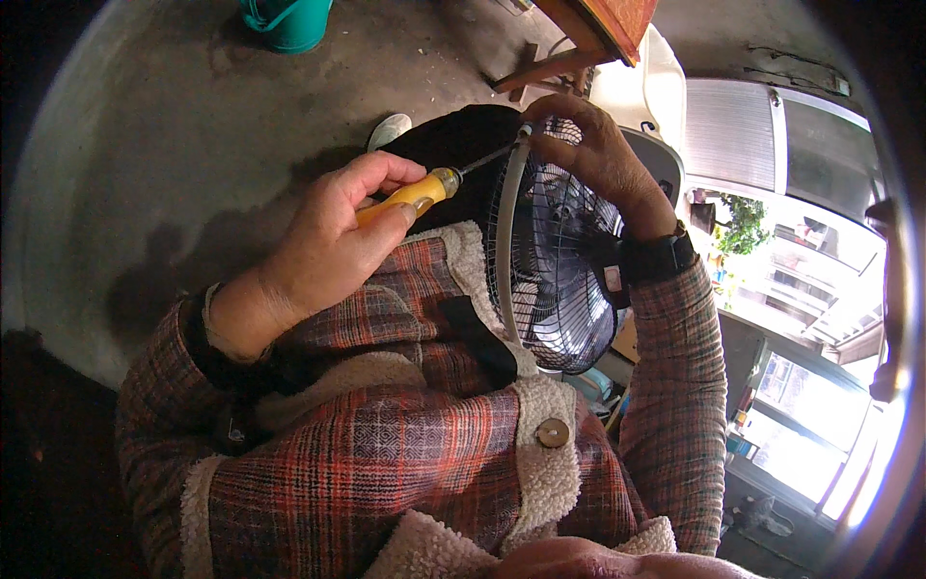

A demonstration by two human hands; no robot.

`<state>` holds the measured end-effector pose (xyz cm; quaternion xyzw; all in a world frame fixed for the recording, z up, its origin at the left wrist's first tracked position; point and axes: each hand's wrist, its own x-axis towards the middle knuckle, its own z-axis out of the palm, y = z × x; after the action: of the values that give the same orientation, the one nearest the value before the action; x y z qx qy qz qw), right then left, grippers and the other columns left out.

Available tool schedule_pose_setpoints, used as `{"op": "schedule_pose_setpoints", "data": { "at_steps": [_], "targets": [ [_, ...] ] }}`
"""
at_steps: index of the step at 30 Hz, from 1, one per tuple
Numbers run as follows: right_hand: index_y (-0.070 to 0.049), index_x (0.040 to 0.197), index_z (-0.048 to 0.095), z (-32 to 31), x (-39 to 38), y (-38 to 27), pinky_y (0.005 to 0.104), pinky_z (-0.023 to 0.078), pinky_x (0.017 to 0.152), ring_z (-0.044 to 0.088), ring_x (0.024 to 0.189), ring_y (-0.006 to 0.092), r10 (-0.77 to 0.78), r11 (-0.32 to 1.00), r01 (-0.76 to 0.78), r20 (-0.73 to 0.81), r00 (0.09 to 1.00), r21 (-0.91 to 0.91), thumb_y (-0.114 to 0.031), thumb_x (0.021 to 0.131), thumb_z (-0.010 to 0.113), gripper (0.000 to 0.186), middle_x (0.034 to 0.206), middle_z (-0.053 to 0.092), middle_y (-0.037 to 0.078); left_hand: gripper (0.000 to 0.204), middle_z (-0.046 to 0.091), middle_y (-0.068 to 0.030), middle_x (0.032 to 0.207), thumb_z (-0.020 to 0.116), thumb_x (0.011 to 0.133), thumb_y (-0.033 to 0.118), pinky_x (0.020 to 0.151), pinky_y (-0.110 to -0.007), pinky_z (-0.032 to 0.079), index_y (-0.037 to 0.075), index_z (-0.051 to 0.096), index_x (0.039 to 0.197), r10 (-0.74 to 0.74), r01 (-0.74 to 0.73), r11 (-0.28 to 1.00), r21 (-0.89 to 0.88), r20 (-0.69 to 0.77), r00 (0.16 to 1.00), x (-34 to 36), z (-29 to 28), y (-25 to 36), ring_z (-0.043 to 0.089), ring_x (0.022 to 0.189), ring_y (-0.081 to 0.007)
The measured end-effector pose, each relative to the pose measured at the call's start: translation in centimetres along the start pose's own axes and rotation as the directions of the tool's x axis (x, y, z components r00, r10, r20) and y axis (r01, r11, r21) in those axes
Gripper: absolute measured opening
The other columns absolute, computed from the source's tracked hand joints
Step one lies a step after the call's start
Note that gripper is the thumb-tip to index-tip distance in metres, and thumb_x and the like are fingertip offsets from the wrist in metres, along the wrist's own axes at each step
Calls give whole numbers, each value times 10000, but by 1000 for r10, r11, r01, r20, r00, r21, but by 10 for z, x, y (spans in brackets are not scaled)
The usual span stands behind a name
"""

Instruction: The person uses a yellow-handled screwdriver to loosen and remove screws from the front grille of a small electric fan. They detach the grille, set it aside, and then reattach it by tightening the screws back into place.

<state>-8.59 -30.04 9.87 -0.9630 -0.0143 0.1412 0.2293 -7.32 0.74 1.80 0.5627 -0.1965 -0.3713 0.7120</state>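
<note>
A screwdriver (436,187) with a yellow handle is gripped in my left hand (323,217), fingers wrapped round the handle. Its thin shaft slants up and right to the pale ring (505,232) round the edge of a fan (569,280). My right hand (608,154) is closed on the upper end of that ring, thumb and fingers at a small light fitting there. Whether the screwdriver's tip sits in a screw is too small to tell. The fan stands edge-on against my lap, its dark wire guard and pale blades showing.
A teal bucket (294,27) stands on the concrete floor (174,116) at the far left. Wooden furniture (603,29) with legs is beyond the fan, beside a cream-coloured panel (651,82). Bright windows (810,386) and a green plant (743,227) lie to the right.
</note>
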Motion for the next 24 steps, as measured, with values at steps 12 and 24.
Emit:
{"op": "schedule_pose_setpoints", "data": {
  "at_steps": [12,24],
  "targets": [
    [-57,1087,709,1,-1,-1,430,445,1064,620,1135,267,0,1000,0,-4,1000,28,-209,829,707,299,1143,682,112,222,676,-83,1022,599,952,38,766,-251,513,-16,601,1166,17,-18,1000,-8,-64,998,2,4,1,624,883,-101],
    [-56,1082,711,1,-1,-1,433,449,1068,622,1139,279,-17,1000,17,-21,1000,-3,-221,830,698,302,1142,683,118,228,690,-104,1029,613,938,31,786,-262,522,-23,599,1159,136,-131,990,59,-92,986,8,13,-9,647,904,-123]
  ]
}}
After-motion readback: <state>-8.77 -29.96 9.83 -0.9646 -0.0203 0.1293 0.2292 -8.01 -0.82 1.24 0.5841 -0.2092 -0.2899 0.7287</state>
